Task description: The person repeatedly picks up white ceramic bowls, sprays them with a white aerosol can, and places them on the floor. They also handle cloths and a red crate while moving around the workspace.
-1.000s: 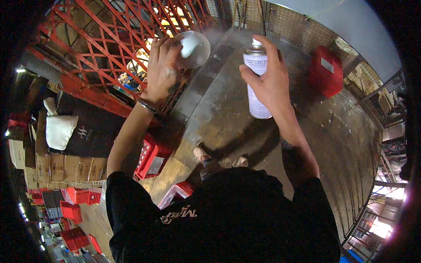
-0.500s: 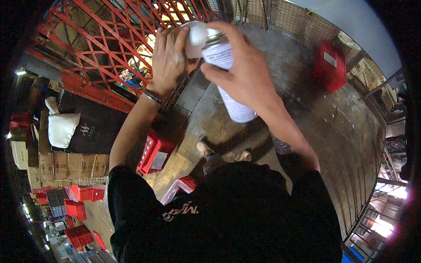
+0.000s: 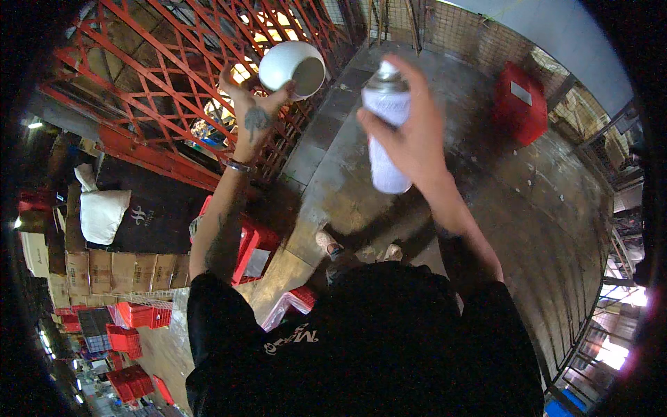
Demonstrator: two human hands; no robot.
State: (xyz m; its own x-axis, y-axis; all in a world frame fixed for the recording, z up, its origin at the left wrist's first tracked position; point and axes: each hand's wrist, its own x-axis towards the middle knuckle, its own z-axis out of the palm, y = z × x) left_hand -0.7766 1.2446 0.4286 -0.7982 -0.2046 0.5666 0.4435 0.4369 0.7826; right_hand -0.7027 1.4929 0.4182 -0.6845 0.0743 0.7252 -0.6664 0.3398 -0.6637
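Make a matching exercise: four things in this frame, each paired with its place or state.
Things:
1. white bowl
2. spray can
3. red crate
4. white sack

Places:
a. on the floor, far right
b. held up in the left hand
c. on the dark stack at left
d. in the right hand grip

Pairs: 1-b, 2-d, 3-a, 4-c
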